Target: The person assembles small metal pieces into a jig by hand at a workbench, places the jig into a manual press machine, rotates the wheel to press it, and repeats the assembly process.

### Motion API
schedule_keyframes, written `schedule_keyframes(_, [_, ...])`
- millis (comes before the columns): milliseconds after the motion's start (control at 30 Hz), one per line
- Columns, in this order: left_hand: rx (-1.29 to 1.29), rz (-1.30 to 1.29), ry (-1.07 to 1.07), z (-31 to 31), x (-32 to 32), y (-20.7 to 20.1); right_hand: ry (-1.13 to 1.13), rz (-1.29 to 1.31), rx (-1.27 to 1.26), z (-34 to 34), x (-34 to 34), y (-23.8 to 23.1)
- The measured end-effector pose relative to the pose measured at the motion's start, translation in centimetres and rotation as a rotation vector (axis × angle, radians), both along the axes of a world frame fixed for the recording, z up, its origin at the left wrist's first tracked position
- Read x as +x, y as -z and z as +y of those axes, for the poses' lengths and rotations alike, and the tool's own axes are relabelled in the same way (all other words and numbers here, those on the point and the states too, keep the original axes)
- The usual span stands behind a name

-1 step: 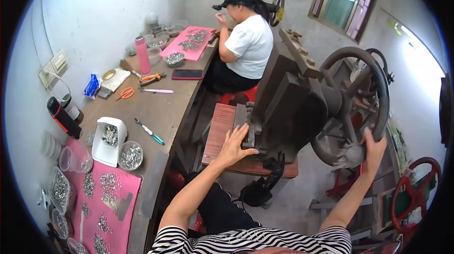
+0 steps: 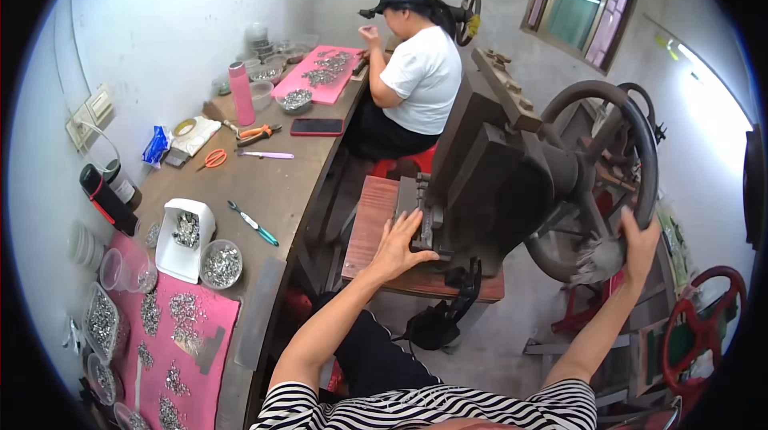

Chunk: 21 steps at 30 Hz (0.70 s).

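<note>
A dark hand press (image 2: 500,182) stands in front of me, its big handwheel (image 2: 650,158) on the right side. My right hand (image 2: 640,244) is closed on the wheel's lower right rim, beside a grey cloth wrap (image 2: 598,260) tied there. My left hand (image 2: 402,246) lies with fingers stretched and thumb spread at the near left end of the press's metal die (image 2: 428,218). The die sits over a reddish wooden board (image 2: 370,218). Whether a small part lies under the left fingertips cannot be made out.
The workbench (image 2: 268,182) on the left carries a pink mat (image 2: 220,302) with small metal parts, a white container (image 2: 170,250), tubs, orange scissors (image 2: 213,159), pliers (image 2: 258,134) and a phone (image 2: 317,127). A co-worker (image 2: 424,78) sits at its far end. A red handwheel (image 2: 704,326) stands lower right.
My right hand has shifted slightly right with the wheel, which has turned a little; the cloth wrap moved along. My left hand stays in place. The co-worker's raised hand moved slightly left.
</note>
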<state>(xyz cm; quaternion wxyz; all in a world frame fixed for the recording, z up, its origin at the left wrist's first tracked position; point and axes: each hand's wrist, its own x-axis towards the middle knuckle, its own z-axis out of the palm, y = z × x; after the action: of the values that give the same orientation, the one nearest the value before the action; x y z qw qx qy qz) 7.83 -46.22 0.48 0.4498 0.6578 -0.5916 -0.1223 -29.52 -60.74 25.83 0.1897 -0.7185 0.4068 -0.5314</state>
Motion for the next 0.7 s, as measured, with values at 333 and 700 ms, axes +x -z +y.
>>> schedule_keyframes(333, [0.001,-0.043,0.014,-3.1,0.1,-0.2,-0.234,0.208,0.134,-8.7,0.6,-9.6])
schedule_keyframes(700, [-0.018,-0.081,-0.048,-3.7,1.1,-0.7,0.223,0.151,-0.124,-1.5,0.3,1.3])
